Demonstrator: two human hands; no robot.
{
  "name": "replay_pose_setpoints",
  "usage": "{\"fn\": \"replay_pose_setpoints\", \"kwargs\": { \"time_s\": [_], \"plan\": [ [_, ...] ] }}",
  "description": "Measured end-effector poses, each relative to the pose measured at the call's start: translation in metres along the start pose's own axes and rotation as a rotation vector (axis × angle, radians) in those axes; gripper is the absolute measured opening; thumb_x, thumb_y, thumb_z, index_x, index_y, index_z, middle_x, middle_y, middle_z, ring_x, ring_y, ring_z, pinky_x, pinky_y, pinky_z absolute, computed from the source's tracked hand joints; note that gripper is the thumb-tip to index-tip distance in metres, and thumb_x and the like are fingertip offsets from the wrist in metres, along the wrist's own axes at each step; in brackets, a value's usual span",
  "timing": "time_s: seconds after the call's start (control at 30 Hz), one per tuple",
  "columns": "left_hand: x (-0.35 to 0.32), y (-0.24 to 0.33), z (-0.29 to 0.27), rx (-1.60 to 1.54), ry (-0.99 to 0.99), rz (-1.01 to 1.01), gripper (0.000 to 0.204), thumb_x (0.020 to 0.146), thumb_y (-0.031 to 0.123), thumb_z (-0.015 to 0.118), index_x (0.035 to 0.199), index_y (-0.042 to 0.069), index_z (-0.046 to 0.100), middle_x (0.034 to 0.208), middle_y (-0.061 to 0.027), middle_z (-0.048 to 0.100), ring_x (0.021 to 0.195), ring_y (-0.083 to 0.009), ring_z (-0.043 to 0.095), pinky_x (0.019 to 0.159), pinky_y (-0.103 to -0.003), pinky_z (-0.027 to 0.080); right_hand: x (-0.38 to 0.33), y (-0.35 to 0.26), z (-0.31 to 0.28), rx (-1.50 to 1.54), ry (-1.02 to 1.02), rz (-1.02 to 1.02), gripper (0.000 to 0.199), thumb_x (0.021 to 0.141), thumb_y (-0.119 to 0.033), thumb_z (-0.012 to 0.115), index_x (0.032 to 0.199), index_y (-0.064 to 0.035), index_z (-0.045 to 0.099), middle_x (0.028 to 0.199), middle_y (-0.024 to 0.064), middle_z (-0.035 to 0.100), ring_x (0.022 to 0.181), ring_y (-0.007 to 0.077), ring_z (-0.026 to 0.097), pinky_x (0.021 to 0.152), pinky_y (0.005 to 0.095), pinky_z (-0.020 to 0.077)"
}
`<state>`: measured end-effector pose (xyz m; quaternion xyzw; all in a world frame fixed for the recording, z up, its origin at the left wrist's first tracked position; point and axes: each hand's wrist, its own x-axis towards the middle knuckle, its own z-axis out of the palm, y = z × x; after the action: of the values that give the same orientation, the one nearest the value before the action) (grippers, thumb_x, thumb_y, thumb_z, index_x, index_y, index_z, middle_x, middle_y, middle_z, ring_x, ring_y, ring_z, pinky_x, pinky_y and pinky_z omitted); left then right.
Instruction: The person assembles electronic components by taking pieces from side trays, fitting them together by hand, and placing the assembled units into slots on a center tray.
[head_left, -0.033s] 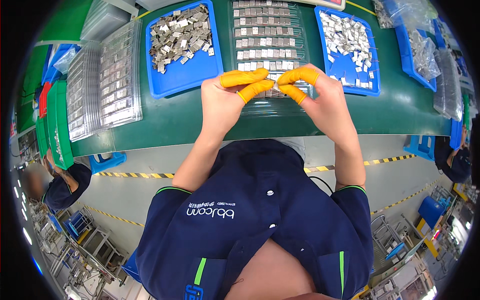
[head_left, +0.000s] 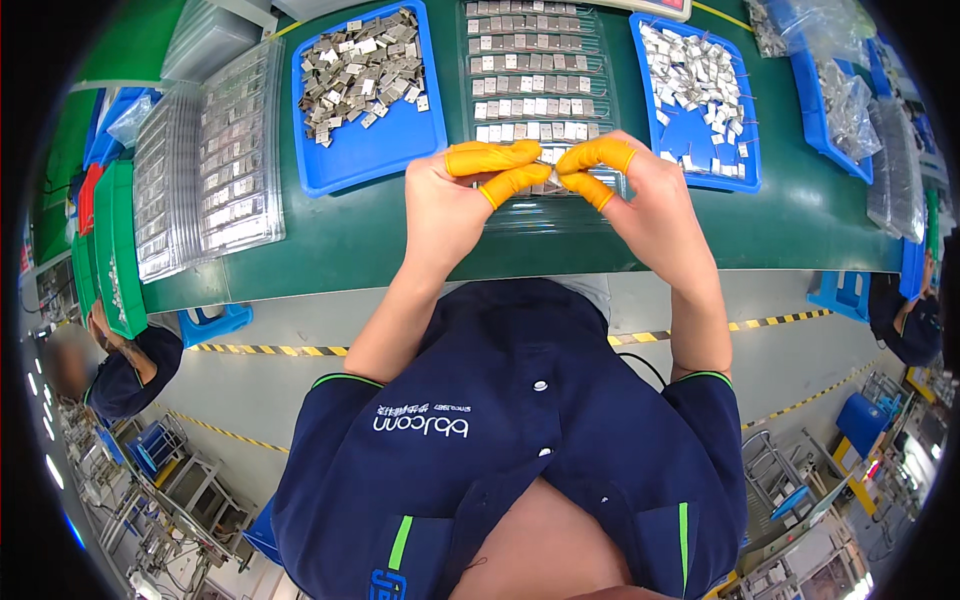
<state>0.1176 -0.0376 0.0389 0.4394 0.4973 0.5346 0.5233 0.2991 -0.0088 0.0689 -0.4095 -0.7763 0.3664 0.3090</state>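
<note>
Over the near end of a clear blister tray (head_left: 465,95), both hands meet in a pinch, yellow finger cots on thumbs and forefingers. My left hand (head_left: 447,205) and my right hand (head_left: 652,195) grip a small silver-white USB connector part (head_left: 553,177) between their fingertips; its details are mostly covered. Rows of USB connectors (head_left: 535,108) lie in the blister tray. To the left, a blue tray (head_left: 375,160) holds a heap of metal USB shells (head_left: 365,70). At the right another blue tray (head_left: 690,150) holds small white connector pieces (head_left: 695,75), some with thin wires.
Stacked clear blister trays (head_left: 240,150) stand left on the green table (head_left: 350,245). Green bins (head_left: 120,250) sit at its left end. A blue bin (head_left: 840,120) with plastic bags is at the far right. Other people (head_left: 135,375) work at both sides.
Both hands have shifted very slightly, the left one a touch to the right. The fingertips still pinch the small part; the trays have not moved.
</note>
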Motion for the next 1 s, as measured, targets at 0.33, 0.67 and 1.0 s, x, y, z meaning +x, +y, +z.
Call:
{"fn": "replay_pose_setpoints", "kwargs": {
  "time_s": [0.33,0.67,1.0],
  "plan": [
    [-0.004,-0.004,0.003,-0.199,-0.019,-0.168,0.022,0.075,-0.001,0.068,0.096,-0.007,0.064,0.090,-0.0123,0.066,0.077,-0.0168,0.064,0.073,-0.026,0.052,-0.002,0.011,0.008,0.213,0.045,0.074,0.014,0.074,0.001,0.065,0.087,0.0022,0.059,0.086,0.0102,0.062,0.078,0.0202,0.061,0.072,0.0274,0.0480],
    [-0.005,-0.013,0.008,-0.410,0.005,-0.156,0.025,0.076,0.000,0.066,0.099,-0.008,0.062,0.090,-0.0150,0.065,0.073,-0.0178,0.064,0.069,-0.026,0.053,-0.004,0.020,0.030,0.828,0.172,0.288,0.019,0.072,-0.001,0.070,0.089,0.0028,0.062,0.089,0.0066,0.062,0.084,0.0140,0.058,0.080,0.0267,0.0463],
    [-0.016,-0.009,0.011,-0.501,0.055,-0.145,0.023,0.076,-0.003,0.066,0.098,-0.009,0.062,0.089,-0.0149,0.064,0.071,-0.0186,0.063,0.069,-0.028,0.053,-0.005,0.006,0.041,0.625,0.339,0.179,0.016,0.073,0.001,0.069,0.087,0.0040,0.063,0.088,0.0072,0.063,0.083,0.0144,0.059,0.081,0.0271,0.0464]
  ]
}}
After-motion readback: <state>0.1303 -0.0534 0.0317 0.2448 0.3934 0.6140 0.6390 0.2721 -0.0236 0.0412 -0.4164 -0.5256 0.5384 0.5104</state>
